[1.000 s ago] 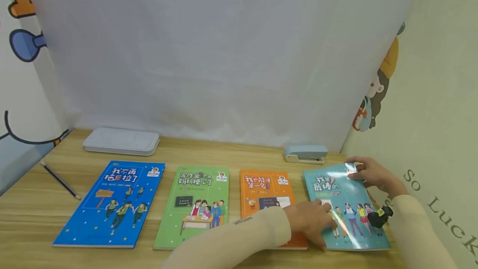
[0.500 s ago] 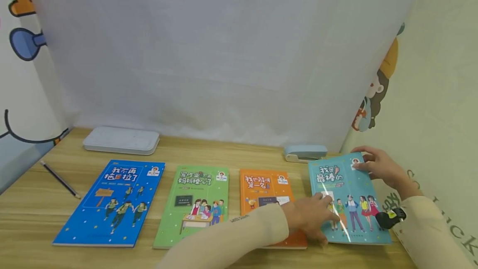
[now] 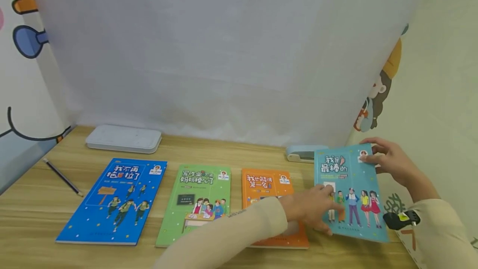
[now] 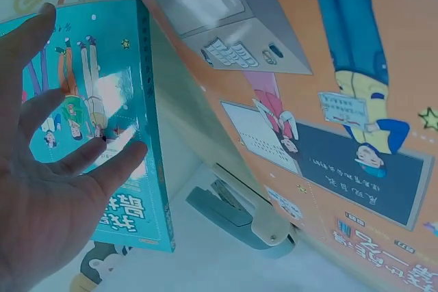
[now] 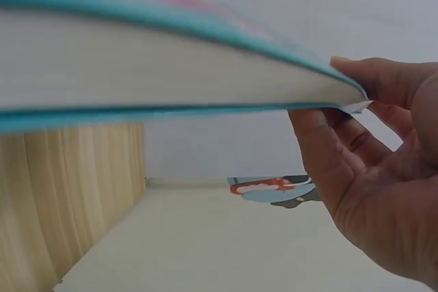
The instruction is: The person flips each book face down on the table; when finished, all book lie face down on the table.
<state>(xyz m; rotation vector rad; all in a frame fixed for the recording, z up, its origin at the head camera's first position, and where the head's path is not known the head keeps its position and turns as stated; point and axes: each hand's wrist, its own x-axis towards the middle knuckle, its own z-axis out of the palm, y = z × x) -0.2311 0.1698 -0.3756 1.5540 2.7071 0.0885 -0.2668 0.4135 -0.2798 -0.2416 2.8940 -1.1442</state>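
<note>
A teal book [image 3: 352, 202] is lifted at its far side and tilted, at the right of the head view. My right hand [image 3: 396, 164] pinches its upper right corner, thumb on the cover and fingers behind, as the right wrist view also shows at the teal book's page edge [image 5: 157, 66]. Spread fingers of my left hand [image 3: 308, 207] lie at the book's left side, over its cover in the left wrist view. Whether they touch it is hard to tell. Partly under my left forearm lies an orange book [image 3: 266, 184].
A green book [image 3: 201, 186] and a blue book [image 3: 97, 215] lie to the left on the wooden table [image 3: 224, 152]. Behind them are a white case [image 3: 123, 138] and a light blue stapler [image 3: 300, 153]. A pencil [image 3: 63, 176] lies far left. A wall [image 3: 440, 115] borders the right side.
My right hand has raised the teal book's far edge and shifted it slightly rightward, so the cover tilts up and now partly hides the stapler. My left hand has stayed near its left edge.
</note>
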